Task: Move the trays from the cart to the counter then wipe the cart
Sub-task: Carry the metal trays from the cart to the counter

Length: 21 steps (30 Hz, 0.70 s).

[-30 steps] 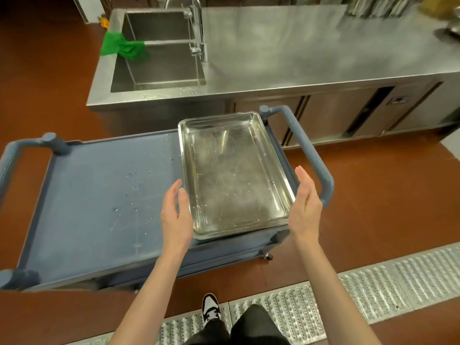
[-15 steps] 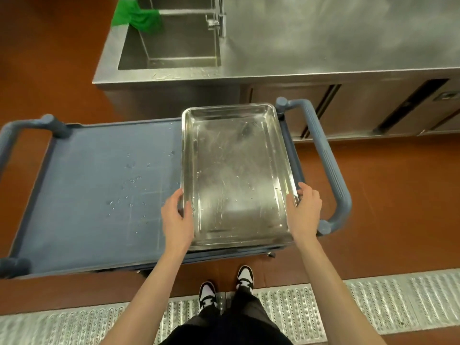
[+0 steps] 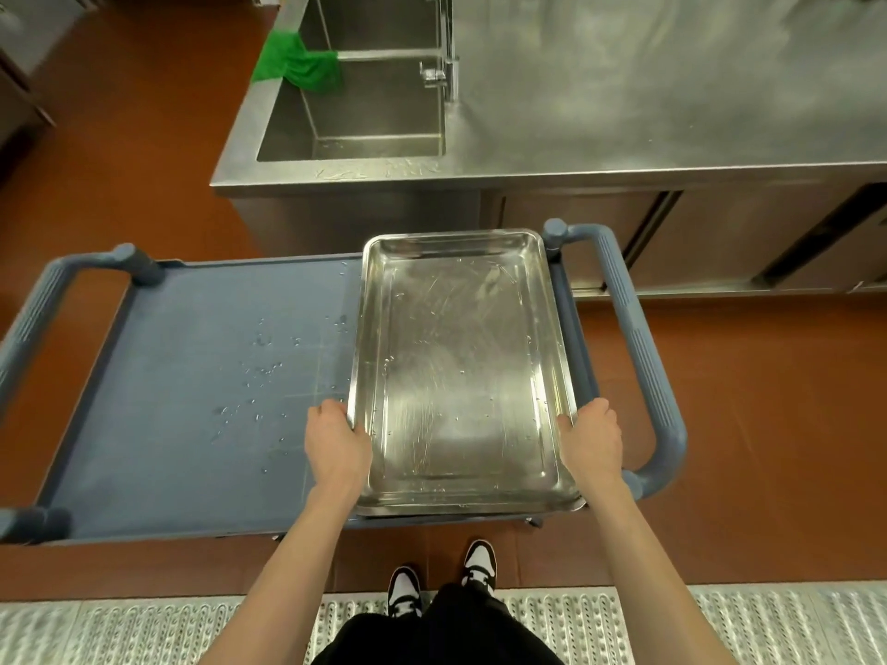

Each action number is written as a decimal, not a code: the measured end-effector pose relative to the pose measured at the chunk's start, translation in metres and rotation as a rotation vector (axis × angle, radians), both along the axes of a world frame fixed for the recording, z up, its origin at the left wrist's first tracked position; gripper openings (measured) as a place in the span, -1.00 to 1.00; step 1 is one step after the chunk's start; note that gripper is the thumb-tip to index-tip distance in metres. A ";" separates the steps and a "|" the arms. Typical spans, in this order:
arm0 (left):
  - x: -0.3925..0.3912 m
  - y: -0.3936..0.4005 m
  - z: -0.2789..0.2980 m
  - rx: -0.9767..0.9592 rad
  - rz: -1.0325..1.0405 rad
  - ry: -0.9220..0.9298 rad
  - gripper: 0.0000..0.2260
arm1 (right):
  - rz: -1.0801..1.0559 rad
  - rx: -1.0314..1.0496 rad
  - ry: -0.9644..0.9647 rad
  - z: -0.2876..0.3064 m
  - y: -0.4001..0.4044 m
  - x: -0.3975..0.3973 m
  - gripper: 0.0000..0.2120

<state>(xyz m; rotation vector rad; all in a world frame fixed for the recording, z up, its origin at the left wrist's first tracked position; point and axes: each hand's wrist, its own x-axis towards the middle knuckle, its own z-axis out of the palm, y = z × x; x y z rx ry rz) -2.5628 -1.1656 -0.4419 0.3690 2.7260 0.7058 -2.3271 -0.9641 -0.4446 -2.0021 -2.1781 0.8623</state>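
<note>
While the metal tray (image 3: 461, 371) sits on the right end of the blue cart (image 3: 192, 391), the left hand (image 3: 336, 448) and the right hand (image 3: 593, 441) grip its two long sides near the close end. This looks like the pick-up step. Next comes a level lift (water drops lie inside) over to the counter (image 3: 648, 88).

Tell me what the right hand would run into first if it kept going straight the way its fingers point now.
The right hand grips the tray's right rim, pointing away from the person. Straight on it would likely follow that rim and meet the cart's far handle post; depth is unclear.
</note>
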 end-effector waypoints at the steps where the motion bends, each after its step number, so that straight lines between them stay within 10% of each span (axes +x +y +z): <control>1: 0.000 0.000 0.001 -0.019 0.001 0.001 -0.88 | 0.008 -0.023 -0.005 0.000 0.001 0.000 -0.67; 21: 0.004 -0.016 0.059 0.272 0.100 -0.087 -0.65 | -0.218 0.139 0.394 0.054 -0.054 0.008 -0.60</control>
